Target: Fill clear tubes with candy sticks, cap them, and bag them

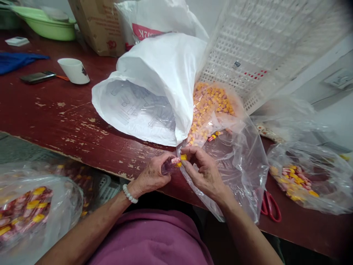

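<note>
My left hand (151, 172), with a bead bracelet at the wrist, is closed around a small clear plastic tube (166, 168). Between thumb and forefinger, my right hand (205, 170) pinches a yellow cap (183, 157) with a red-and-white patterned piece (175, 161) attached. That piece points at the tube's mouth; whether it is inside cannot be made out. Just beyond my hands, a white sack (165, 62) lies open towards me with several clear tubes (149, 108) inside. Right of it, many yellow-capped pieces (212, 99) spill in a clear plastic bag (234, 162).
Filled yellow-capped tubes (33, 208) lie in a bag at lower left. Red-handled scissors (271, 208) and another bag of capped pieces (298, 180) are on the right. A white basket (228, 48) stands behind. A cup (73, 70), phone (38, 77) and carton (96, 27) sit at upper left.
</note>
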`<state>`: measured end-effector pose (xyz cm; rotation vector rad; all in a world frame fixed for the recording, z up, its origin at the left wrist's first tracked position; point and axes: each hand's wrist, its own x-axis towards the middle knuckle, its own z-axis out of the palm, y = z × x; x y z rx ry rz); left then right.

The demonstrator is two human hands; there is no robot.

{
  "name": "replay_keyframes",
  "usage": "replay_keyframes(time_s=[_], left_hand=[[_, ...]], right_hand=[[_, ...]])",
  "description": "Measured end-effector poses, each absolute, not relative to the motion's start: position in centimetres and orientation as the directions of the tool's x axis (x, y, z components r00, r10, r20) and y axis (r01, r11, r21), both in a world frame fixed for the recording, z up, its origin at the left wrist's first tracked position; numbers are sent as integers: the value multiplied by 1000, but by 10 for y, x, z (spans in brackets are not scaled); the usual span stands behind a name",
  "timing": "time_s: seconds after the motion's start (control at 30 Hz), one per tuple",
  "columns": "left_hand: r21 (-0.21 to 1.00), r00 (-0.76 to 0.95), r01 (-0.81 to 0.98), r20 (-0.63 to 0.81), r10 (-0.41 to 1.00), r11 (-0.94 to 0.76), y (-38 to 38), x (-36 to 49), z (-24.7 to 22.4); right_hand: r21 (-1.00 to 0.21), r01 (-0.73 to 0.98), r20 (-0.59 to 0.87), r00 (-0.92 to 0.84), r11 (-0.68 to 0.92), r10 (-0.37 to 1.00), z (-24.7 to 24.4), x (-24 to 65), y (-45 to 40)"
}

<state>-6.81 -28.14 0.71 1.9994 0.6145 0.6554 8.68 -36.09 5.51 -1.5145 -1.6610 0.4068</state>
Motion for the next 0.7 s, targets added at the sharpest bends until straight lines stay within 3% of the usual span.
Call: replay_keyframes(time_s=[0.1, 0.23, 0.4, 0.5, 0.6, 0.7], left_hand=[[858, 749, 171, 205, 630, -484, -282, -69, 8], [863, 754, 182, 186, 630, -472, -281, -71, 7], [872, 745, 207, 155, 649, -445, -280, -72, -3], [878, 725, 234, 128, 677, -417, -280, -72, -6], [910, 697, 233, 89, 711, -342, -275, -74, -9], [946, 599, 234, 41, 800, -224, -266, -79, -16]], right_hand=[[-647, 705, 399, -12, 290, 917, 61, 86, -360], [-601, 755, 454, 53, 262, 889, 60, 88, -361], [-459, 843, 365, -107, 279, 925, 41, 77, -368], [-490, 818, 340, -141, 303, 930, 30, 78, -366], [-573, 783, 421, 26, 243, 907, 20, 113, -354], [-492, 865, 473, 358, -96, 805, 5, 178, -334]])
